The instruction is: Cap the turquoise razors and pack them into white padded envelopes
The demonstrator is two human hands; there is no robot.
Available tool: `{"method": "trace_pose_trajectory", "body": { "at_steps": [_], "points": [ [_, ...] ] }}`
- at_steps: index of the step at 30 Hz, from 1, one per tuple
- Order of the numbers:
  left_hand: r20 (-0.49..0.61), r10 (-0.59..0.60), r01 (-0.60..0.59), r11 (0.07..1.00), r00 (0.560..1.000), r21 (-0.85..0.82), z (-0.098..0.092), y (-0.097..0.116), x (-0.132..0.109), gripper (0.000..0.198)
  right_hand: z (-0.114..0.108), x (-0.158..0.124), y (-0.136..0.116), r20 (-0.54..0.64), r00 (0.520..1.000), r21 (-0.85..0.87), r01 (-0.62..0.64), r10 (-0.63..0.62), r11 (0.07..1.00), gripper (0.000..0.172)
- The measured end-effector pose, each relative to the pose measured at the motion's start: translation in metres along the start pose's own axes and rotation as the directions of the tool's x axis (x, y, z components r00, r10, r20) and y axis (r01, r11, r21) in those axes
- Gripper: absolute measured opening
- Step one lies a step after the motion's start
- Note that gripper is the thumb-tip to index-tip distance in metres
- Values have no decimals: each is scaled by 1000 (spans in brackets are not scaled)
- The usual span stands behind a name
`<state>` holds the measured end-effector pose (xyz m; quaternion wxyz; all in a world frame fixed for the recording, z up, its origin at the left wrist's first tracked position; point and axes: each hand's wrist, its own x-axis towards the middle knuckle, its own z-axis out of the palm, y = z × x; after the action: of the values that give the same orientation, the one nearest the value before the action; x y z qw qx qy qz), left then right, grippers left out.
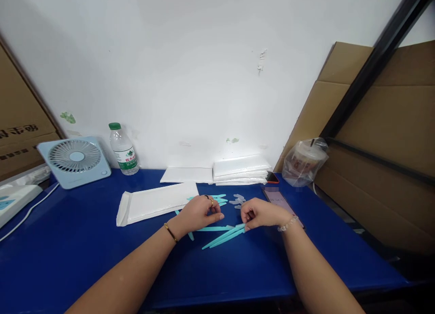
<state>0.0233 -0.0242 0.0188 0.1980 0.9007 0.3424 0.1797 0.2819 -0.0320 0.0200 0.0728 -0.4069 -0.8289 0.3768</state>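
Observation:
My right hand (260, 213) is closed in a pinch on the blade ends of two turquoise eyebrow razors (226, 236), their thin handles pointing left towards me. My left hand (200, 211) hovers over other razors, fingers loosely curled and thumb apart, with nothing visible in it. One more turquoise razor (213, 229) lies between the hands. Beyond the left hand, several razors (221, 199) lie on the blue table, partly covered by it. Small clear blade caps (238, 198) sit in a loose group just beyond my right hand.
A white padded mailer (152, 204) lies behind my left hand; stacked white packets (241, 168) rest against the wall. A phone (277, 197) is by my right wrist. A blue fan (76, 160), water bottle (124, 153) and bagged cup (304, 162) stand farther back.

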Motion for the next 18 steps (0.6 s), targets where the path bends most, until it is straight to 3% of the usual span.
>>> {"method": "trace_pose_trajectory", "body": {
  "at_steps": [3, 7, 11, 16, 18],
  "points": [
    [49, 34, -35, 999, 998, 12, 3, 4, -1, 30, 1, 2, -1, -75, 997, 83, 19, -13, 996, 21],
    [82, 7, -20, 987, 997, 159, 9, -4, 3, 29, 2, 5, 3, -213, 977, 163, 44, -8, 986, 25],
    [5, -81, 77, 961, 997, 266, 9, -13, 8, 29, -1, 6, 13, -301, 953, 176, 22, 33, 984, 26],
    [-20, 13, -7, 971, 1000, 240, 2, -26, 12, 34, -2, 13, 29, -350, 936, 137, 25, 25, 990, 27],
    [-61, -11, 27, 968, 998, 250, -2, -33, 13, 38, -2, 15, 35, -371, 928, 102, 10, 28, 995, 26]
  ]
}}
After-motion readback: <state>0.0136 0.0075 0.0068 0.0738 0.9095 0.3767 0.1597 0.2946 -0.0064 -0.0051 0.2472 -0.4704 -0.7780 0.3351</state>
